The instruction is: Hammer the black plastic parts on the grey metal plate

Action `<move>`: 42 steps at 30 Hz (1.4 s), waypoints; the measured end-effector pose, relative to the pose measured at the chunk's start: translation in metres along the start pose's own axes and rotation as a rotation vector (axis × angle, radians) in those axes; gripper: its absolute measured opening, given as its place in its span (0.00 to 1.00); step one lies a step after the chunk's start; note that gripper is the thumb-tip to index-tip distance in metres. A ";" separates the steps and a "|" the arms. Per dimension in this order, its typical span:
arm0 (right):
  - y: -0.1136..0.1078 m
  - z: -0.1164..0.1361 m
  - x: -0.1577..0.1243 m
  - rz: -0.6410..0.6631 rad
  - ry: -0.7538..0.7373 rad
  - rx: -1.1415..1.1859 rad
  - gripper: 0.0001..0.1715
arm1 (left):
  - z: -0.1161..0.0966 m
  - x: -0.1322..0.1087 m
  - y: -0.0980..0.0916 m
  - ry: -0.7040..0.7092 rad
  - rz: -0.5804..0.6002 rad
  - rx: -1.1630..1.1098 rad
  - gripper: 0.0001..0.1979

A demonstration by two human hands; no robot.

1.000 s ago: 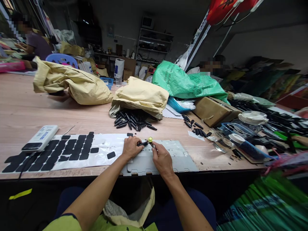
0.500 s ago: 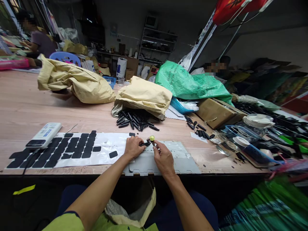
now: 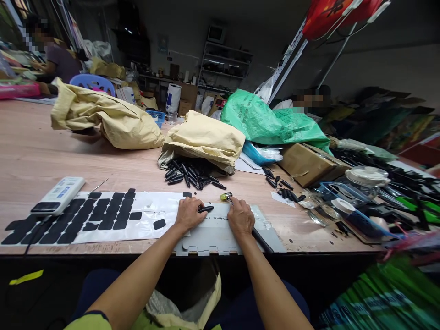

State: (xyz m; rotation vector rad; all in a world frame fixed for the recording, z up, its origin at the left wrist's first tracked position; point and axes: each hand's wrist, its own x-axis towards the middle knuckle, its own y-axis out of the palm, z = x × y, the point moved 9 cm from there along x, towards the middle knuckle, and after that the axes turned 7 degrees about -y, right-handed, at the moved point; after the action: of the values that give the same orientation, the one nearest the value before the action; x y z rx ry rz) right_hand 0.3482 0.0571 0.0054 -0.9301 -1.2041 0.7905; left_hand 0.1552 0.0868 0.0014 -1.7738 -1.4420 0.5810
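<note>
My left hand is closed on a small black plastic piece and holds it down on the grey mat at the table's front edge. My right hand grips a small mallet with a yellow-green head; its dark handle runs back under the palm toward the table edge. The head hovers just right of the black piece, apart from it. A white sheet with several black rectangular pads lies to the left of my hands.
A pile of black pieces spills from a tan bag. Another tan bag, a green bag, a cardboard box, jars and a remote-like device also sit on the wooden table. People sit at the far left and behind the green bag.
My right hand has slid right and down the mallet handle, so the head now stands off from the black piece. The left hand stays on the piece.
</note>
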 end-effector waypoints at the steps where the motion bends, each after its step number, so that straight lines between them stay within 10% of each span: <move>1: 0.000 0.000 -0.001 0.001 0.004 -0.003 0.19 | 0.000 0.001 0.000 0.002 0.004 0.000 0.07; 7: 0.001 -0.002 0.000 0.014 0.022 -0.009 0.18 | -0.006 -0.010 -0.005 0.024 0.093 -0.055 0.06; 13: 0.002 -0.003 -0.001 0.012 0.038 -0.016 0.18 | -0.029 -0.083 -0.018 0.257 0.315 -0.106 0.08; 22: 0.001 -0.002 -0.001 0.009 0.031 -0.015 0.18 | -0.004 -0.134 -0.006 0.246 0.405 -0.034 0.15; 26: 0.002 -0.002 -0.001 0.009 0.025 -0.027 0.18 | -0.022 -0.107 -0.016 0.242 0.318 -0.116 0.09; 32: -0.001 -0.001 0.000 0.002 0.031 -0.015 0.17 | -0.045 0.001 -0.019 0.119 0.048 -0.103 0.10; 37: 0.001 -0.004 -0.001 -0.008 0.031 -0.007 0.17 | -0.074 0.082 0.022 0.149 0.083 0.169 0.17; 42: 0.004 -0.006 0.000 -0.013 0.020 -0.011 0.17 | -0.088 0.111 0.063 0.221 0.225 0.301 0.13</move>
State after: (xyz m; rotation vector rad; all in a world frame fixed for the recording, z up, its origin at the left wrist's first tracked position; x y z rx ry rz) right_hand 0.3542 0.0576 0.0008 -0.9363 -1.1972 0.7638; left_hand 0.2884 0.1653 0.0175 -1.7070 -0.9584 0.6567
